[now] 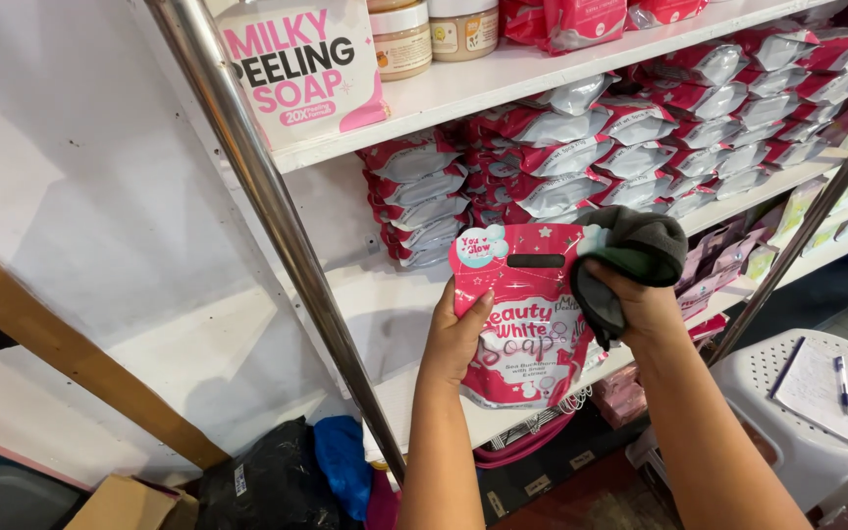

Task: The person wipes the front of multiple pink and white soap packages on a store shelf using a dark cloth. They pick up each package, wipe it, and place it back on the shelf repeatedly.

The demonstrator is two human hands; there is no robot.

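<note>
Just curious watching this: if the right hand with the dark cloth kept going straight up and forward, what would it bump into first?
Probably the stacked pink-and-silver pouches on the white shelf, directly beyond the right hand and its dark cloth. Depth is hard to judge, so the gap is uncertain.

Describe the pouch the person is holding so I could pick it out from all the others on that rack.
Start at the white shelf rack with the slanted metal post. In front of its middle shelf, the left hand holds up one pink-and-white pouch, while the right hand presses a dark cloth to its top corner. Unlike the stacked pouches lying flat behind, it stands upright, facing the camera.
</note>
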